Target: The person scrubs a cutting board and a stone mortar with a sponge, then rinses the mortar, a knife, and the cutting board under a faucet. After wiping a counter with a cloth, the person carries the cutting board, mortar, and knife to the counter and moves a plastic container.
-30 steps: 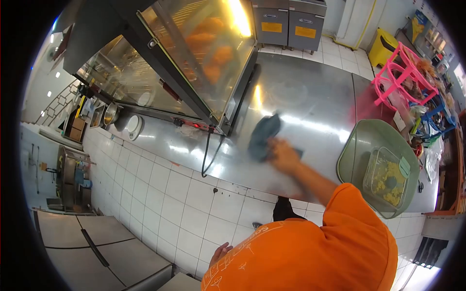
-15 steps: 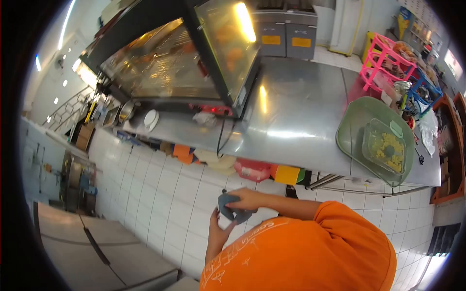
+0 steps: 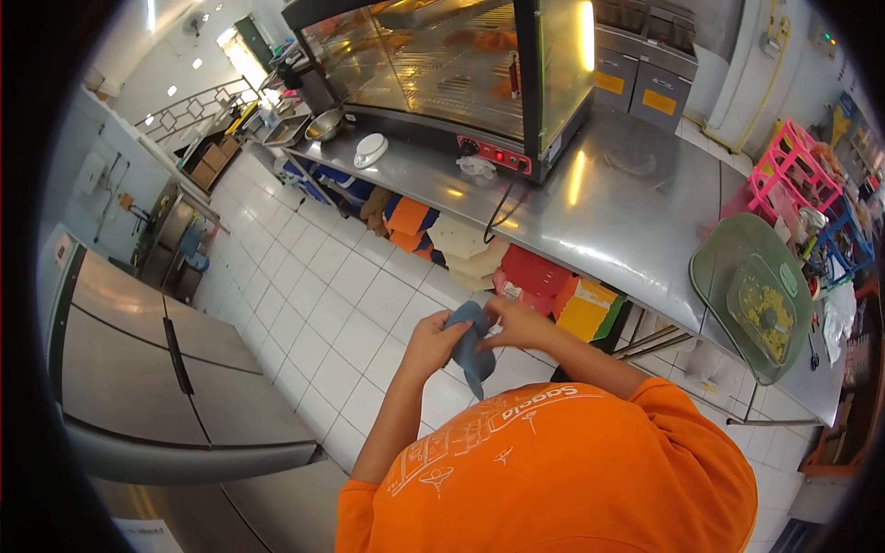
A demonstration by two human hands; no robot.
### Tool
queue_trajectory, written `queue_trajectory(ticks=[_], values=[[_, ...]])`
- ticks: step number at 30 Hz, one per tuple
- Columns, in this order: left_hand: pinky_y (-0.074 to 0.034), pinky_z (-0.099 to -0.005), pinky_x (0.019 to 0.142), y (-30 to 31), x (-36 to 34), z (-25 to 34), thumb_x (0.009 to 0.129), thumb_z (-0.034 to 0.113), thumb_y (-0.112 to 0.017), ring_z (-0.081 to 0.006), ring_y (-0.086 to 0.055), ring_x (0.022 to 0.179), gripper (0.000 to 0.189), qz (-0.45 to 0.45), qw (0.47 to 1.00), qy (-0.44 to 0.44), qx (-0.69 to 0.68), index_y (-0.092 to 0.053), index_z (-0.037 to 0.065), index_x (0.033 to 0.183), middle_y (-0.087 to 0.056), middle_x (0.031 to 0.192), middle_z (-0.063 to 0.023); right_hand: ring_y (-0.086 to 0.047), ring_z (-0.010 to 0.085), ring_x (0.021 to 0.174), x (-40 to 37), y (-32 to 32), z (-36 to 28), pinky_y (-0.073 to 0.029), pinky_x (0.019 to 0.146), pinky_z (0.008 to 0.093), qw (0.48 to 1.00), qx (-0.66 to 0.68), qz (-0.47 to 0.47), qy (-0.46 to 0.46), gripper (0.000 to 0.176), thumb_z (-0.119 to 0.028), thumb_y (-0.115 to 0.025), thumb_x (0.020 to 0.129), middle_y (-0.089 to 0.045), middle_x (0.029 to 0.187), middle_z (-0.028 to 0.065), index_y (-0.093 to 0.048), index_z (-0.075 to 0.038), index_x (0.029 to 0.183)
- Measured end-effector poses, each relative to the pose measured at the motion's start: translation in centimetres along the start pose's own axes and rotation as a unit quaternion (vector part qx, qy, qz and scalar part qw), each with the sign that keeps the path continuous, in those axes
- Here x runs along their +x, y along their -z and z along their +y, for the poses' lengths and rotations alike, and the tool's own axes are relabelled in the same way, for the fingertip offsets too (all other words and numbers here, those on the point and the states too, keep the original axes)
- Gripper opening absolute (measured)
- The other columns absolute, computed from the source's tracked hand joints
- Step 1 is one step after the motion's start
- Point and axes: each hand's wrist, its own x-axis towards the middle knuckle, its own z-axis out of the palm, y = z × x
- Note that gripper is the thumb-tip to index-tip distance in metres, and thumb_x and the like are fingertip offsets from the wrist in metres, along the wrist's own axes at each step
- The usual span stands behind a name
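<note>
A blue-grey cloth, bunched up with one end hanging down, is between my two hands in front of my orange shirt. My left hand grips its left side, thumb across the front. From the other side, the curled fingers of my right hand pinch the cloth's edge; the fingertips are partly hidden. Both hands are over the tiled floor, a short way from the counter's front edge.
A steel counter runs across in front, bearing a lit glass display warmer, a white scale and a green tray with a container of yellow food. Flat coloured cardboard lies below. A steel fridge stands left.
The view has turned, so the counter and fridge sit differently in it. My hands have shifted on the cloth, which was looped open and is now bunched, hanging lower.
</note>
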Motion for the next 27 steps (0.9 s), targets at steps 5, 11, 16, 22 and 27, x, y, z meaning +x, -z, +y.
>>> queue_trajectory(ticks=[5, 11, 16, 22, 27], values=[[-0.033, -0.0213, 0.039, 1.6, -1.9, 0.0, 0.083, 0.029, -0.054, -0.0085, -0.045, 0.042, 0.030, -0.005, 0.997, 0.044, 0.066, -0.060, 0.000, 0.083, -0.055, 0.059, -0.0022, -0.054, 0.0274, 0.089, 1.1, -5.6, 2.8, -0.044, 0.075, 0.0349, 0.985, 0.010, 0.157, 0.067, 0.047, -0.035, -0.073, 0.065, -0.055, 0.097, 0.0131, -0.056, -0.005, 0.096], [-0.047, -0.0267, 0.070, 5.1, -4.0, -2.5, 0.087, 0.033, -0.048, -0.0151, -0.057, 0.083, 0.036, 0.163, 0.948, 0.115, -0.249, -0.054, 0.001, 0.102, -0.060, 0.093, -0.0098, -0.055, 0.0231, 0.081, 0.4, -6.0, -2.6, -0.045, 0.072, 0.0325, 0.962, 0.172, 0.105, 0.182, 0.035, -0.024, -0.066, 0.073, -0.055, 0.085, 0.0107, -0.055, -0.002, 0.099], [-0.048, -0.0330, 0.072, 5.7, -6.1, -1.9, 0.085, 0.034, -0.050, -0.0167, -0.055, 0.079, 0.037, 0.188, 0.887, 0.108, -0.407, -0.053, 0.000, 0.100, -0.058, 0.090, -0.0095, -0.057, 0.0291, 0.085, 1.8, -6.0, -2.1, -0.045, 0.074, 0.0369, 0.980, -0.086, 0.098, 0.153, 0.032, -0.015, -0.064, 0.065, -0.057, 0.091, 0.0135, -0.057, -0.007, 0.095], [-0.052, -0.0307, 0.069, 9.5, -6.6, -3.6, 0.079, 0.017, -0.058, -0.0170, -0.055, 0.068, 0.033, 0.182, 0.937, 0.066, -0.291, -0.050, -0.007, 0.099, -0.056, 0.082, -0.0096, -0.055, 0.0293, 0.084, 3.6, 1.5, -8.2, -0.043, 0.073, 0.0365, 0.974, -0.091, 0.129, 0.162, 0.024, -0.008, -0.060, 0.066, -0.057, 0.087, 0.0106, -0.059, -0.006, 0.091], [-0.050, -0.0272, 0.055, 8.7, -6.1, -8.8, 0.079, 0.008, -0.040, -0.0187, -0.060, 0.056, 0.044, 0.392, 0.917, 0.073, -0.017, -0.044, -0.001, 0.121, -0.058, 0.078, -0.0156, -0.055, 0.0244, 0.086, 6.0, -3.6, -2.4, -0.038, 0.078, 0.0379, 0.914, -0.293, 0.174, 0.221, 0.017, -0.010, -0.058, 0.070, -0.058, 0.085, 0.0085, -0.060, -0.009, 0.087]])
